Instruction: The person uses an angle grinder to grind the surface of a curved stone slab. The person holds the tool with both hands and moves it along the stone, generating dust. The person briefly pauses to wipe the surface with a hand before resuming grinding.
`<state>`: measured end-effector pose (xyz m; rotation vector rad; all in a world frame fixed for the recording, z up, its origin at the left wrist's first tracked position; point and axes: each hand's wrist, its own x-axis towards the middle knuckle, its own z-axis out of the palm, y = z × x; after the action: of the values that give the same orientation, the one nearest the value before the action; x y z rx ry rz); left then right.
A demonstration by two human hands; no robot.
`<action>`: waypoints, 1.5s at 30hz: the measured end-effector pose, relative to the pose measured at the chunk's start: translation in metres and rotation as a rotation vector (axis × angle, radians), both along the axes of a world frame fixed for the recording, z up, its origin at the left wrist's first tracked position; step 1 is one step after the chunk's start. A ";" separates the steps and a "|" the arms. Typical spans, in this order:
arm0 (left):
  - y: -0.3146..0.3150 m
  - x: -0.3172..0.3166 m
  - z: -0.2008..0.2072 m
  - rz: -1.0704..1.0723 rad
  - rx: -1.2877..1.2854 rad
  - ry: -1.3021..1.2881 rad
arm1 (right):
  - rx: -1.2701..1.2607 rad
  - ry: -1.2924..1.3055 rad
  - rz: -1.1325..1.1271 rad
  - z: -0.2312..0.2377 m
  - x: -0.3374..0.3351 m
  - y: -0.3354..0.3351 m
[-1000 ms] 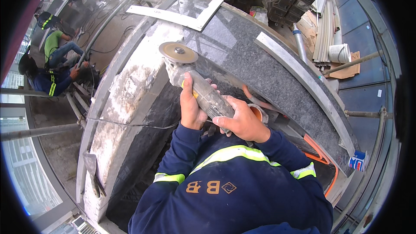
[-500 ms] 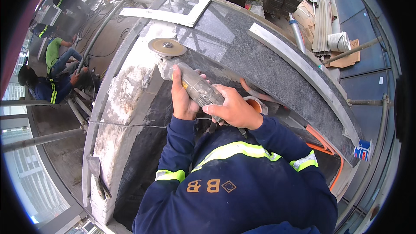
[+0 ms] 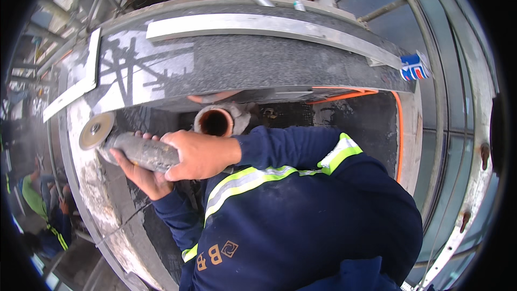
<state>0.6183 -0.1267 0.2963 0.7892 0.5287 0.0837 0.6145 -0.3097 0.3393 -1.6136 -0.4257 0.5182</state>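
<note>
Both of my hands are closed around a dusty grey angle grinder (image 3: 142,152). My left hand (image 3: 141,177) supports its body from below near the head, fingertips showing on the far side. The rear of the body is in the grip of my right hand (image 3: 200,153). A round, tan cutting disc (image 3: 97,130) sits at the grinder's left end, above the dusty, whitened edge of the stone ledge (image 3: 89,175). I cannot tell whether the disc touches the ledge. A white L-shaped square (image 3: 75,96) lies just beyond the disc on the dark speckled stone slab (image 3: 226,67).
A long pale straight bar (image 3: 242,23) rests along the slab, with a blue and white can (image 3: 414,67) at its right end. An open orange pipe (image 3: 214,123) stands beyond my hands. An orange hose (image 3: 399,134) runs down the right. Scaffold poles (image 3: 428,48) and co-workers (image 3: 46,205) flank the ledge.
The view has swung to the right, so the ledge, square and co-workers appear farther left. Both hands still hold the grinder, now farther left in view with its disc tilted more upright.
</note>
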 end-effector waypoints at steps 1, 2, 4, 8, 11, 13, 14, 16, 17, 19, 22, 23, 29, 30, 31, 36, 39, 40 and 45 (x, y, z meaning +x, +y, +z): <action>0.000 -0.001 0.002 0.002 -0.024 -0.008 | -0.012 0.002 -0.004 0.001 -0.001 0.000; -0.002 -0.001 0.005 0.002 -0.034 0.006 | -0.025 0.006 -0.006 0.003 -0.002 -0.002; 0.003 -0.003 0.003 -0.032 -0.074 -0.004 | -0.032 0.064 0.016 0.007 -0.003 -0.004; -0.003 -0.007 0.001 -0.041 -0.069 -0.023 | -0.052 0.074 0.018 0.010 -0.007 -0.011; -0.007 -0.009 -0.001 -0.030 -0.047 -0.009 | -0.022 0.071 0.028 0.005 -0.008 -0.013; -0.009 -0.011 0.000 -0.047 -0.026 -0.009 | 0.058 0.034 -0.005 0.005 -0.010 -0.013; -0.010 -0.013 0.001 -0.039 -0.014 -0.004 | 0.092 0.057 0.005 0.008 -0.010 -0.014; -0.017 -0.015 0.008 -0.020 -0.054 -0.005 | 0.034 0.093 0.063 0.015 -0.011 -0.014; -0.020 -0.016 0.013 -0.010 -0.074 0.015 | 0.029 0.235 0.098 0.027 -0.008 -0.018; -0.024 -0.015 0.016 -0.008 -0.155 0.020 | 0.054 0.322 0.053 0.029 -0.012 -0.015; -0.026 -0.016 0.016 0.012 -0.238 0.009 | 0.003 0.398 0.080 0.041 -0.009 -0.013; -0.024 -0.016 0.021 0.028 -0.227 0.033 | -0.003 0.395 0.100 0.040 -0.007 -0.010; -0.017 -0.013 0.016 -0.022 -0.240 0.000 | 0.030 0.357 0.083 0.032 -0.004 -0.003; -0.016 -0.011 0.012 -0.011 -0.240 0.005 | 0.032 0.353 0.077 0.031 -0.004 -0.002; -0.014 -0.009 0.007 0.000 -0.240 0.010 | 0.035 0.349 0.072 0.030 -0.003 -0.001; -0.010 -0.003 -0.001 0.019 -0.221 0.013 | -0.018 0.384 0.112 0.031 0.002 0.002; -0.008 -0.001 -0.001 0.019 -0.224 0.000 | -0.031 0.365 0.120 0.034 0.005 0.005; -0.007 -0.001 0.000 0.018 -0.230 -0.005 | -0.038 0.354 0.123 0.035 0.006 0.006; -0.005 0.002 -0.003 0.029 -0.237 -0.022 | 0.002 0.366 0.107 0.032 0.008 0.009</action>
<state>0.6207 -0.1322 0.2931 0.5489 0.5189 0.0551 0.6224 -0.3004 0.3718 -1.4591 -0.2367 0.8760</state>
